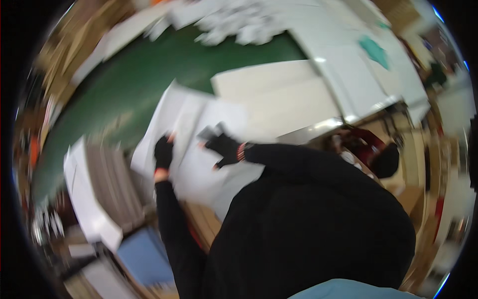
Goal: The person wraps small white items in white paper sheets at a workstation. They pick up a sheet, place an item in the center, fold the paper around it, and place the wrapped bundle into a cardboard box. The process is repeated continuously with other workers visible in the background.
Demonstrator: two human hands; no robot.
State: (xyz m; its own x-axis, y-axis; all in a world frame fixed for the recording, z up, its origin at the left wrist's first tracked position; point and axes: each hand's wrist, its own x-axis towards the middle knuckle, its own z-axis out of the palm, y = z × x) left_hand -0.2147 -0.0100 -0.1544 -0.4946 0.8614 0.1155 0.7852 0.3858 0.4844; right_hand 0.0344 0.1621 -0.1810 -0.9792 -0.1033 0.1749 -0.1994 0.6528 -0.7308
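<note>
Two black-gloved hands are pressing down on a large white sheet of paper [199, 149] that is lying across a dark green worktop [124, 84]. The left hand [163, 153] is resting flat near the sheet's left side, fingers pointing up the picture, and its grip looks spread on the paper rather than closed round anything. The right hand [225, 148] is lying a little to the right, just beside a small dark object [209, 131] at its fingertips; blur is making it impossible to tell whether that grip is holding the object or only touching it.

Judging from how things are lying, the work is looking early to midway: the sheet is already spread out and appears to carry a crease or fold line running between the hands, but its upper edge is lifting slightly and nothing is showing it finished. The paper is looking thin, plain and pale, with soft shadows along the fold.

Around it, a second, cream-coloured board [279, 94] is lying just beyond the sheet, a heap of white paper scraps [239, 22] is sitting at the worktop's far edge, and a stack of grey-and-white sheets [99, 184] is standing to the left.
</note>
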